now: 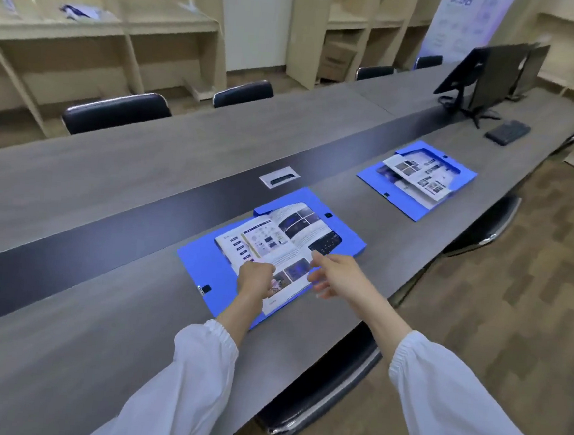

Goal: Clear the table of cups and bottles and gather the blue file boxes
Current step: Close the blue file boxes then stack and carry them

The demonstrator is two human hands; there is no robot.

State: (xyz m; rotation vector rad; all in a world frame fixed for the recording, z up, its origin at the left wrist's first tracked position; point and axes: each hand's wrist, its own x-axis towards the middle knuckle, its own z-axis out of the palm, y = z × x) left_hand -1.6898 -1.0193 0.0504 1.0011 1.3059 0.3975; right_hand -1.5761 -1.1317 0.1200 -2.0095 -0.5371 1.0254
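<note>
Head view. Long grey surface (100, 305) with a darker strip down its middle and a small cable port (279, 179) set in that strip.

Near blue file box (200, 258) lies open and flat on the surface just ahead of the person, close to the near edge. An open brochure (277, 240) lies on it, pages up, printed with pictures and text.

Left hand (255, 278) reaches in over the near edge of the brochure, fingers curled down, knuckles up; it seems to press or pinch the page, but whether it grips the paper cannot be told. Right hand (334, 274) is over the right side of the same brochure, fingers loosely spread and half open, index tip at the page edge; nothing held. Both arms in white sleeves with elastic cuffs.

Far blue file box (374, 181) also lies open on the surface, further along to the right, well apart from the near one, with loose printed sheets (419, 174) on top.

Beyond it, at the far end: monitors (489, 75) seen from behind and a dark keyboard (508, 131). Black chairs (115, 111) are tucked in along the far side; pale shelving (87, 30) behind them.
</note>
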